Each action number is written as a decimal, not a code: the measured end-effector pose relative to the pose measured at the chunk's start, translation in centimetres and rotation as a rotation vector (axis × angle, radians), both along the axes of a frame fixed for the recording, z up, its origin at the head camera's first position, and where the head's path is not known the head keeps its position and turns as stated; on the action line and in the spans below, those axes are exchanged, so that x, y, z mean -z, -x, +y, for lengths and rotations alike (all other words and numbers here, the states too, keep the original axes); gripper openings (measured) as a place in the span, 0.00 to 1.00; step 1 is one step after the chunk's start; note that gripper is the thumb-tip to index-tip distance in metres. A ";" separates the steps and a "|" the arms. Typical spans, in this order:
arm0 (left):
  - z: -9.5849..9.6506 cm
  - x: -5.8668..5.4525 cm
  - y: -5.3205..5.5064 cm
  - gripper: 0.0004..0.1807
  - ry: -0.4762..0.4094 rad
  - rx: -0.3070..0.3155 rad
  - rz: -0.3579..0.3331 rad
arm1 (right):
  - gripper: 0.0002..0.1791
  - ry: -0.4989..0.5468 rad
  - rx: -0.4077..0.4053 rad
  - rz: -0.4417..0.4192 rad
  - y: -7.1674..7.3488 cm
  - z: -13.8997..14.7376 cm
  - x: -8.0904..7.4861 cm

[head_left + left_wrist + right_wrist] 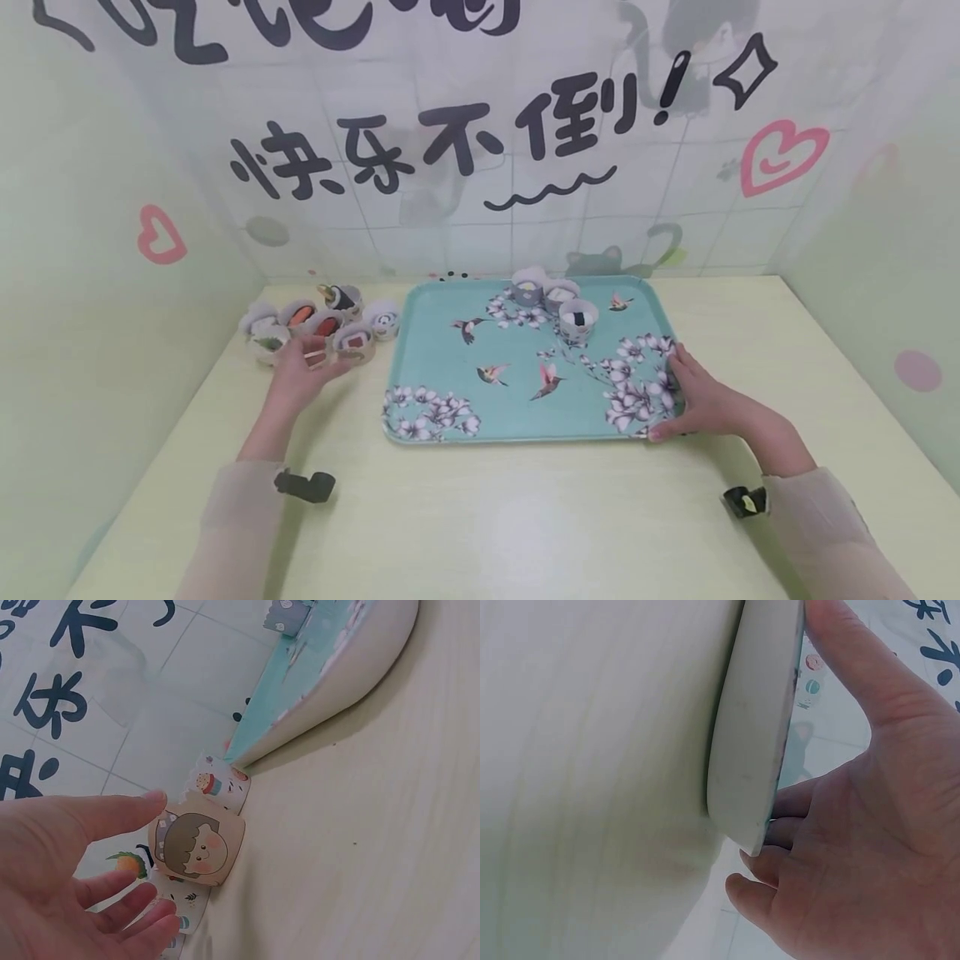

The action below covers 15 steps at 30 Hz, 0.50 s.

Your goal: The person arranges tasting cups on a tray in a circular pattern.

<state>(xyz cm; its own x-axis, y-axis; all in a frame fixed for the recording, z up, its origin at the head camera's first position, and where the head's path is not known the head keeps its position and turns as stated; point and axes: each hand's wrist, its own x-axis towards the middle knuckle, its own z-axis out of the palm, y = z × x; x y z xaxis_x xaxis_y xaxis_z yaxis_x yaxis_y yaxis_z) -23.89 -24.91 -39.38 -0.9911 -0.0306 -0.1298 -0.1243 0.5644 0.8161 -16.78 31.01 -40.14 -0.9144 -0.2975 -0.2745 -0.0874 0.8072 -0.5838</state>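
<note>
My left hand [300, 371] reaches in among several small paper cups bunched left of the tray, with its thumb and fingers spread apart. Its thumb tip overlaps the rim of a tan cup with a cartoon face [196, 847] in the left wrist view; its fingers lie beside the cups behind. Small sushi-like pieces sit in the cups, among them an orange-topped piece [302, 315]. At the near right corner of a turquoise floral tray [517, 417], my right hand [712, 408] grips the rim, thumb on the front edge and fingers along the right side.
Three paper cups stand near the back of the tray, the nearest one [577, 323] holding a piece with a dark band. A white spiral-topped cup [384, 319] stands close by the tray's left edge. Printed curtains [450, 242] enclose the pale table [480, 517] at back and sides.
</note>
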 end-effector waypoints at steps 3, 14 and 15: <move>0.1 0.3 0.1 0.44 0.008 -0.011 -0.017 | 0.77 -0.004 -0.002 0.002 0.0 0.0 0.1; 0.8 0.9 0.6 0.49 -0.048 -0.054 -0.041 | 0.76 -0.002 -0.013 0.021 -0.1 -0.1 0.2; 0.9 1.0 0.7 0.49 -0.052 -0.062 -0.043 | 0.76 -0.001 -0.013 0.022 -0.1 -0.1 0.2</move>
<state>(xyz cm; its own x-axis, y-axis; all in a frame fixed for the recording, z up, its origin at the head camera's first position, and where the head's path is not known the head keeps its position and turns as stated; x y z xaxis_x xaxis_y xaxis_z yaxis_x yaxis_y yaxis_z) -24.56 -23.99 -40.37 -0.9809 -0.0842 -0.1754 -0.1936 0.5112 0.8374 -16.71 30.91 -40.30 -0.9161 -0.3095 -0.2551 -0.1109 0.8067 -0.5805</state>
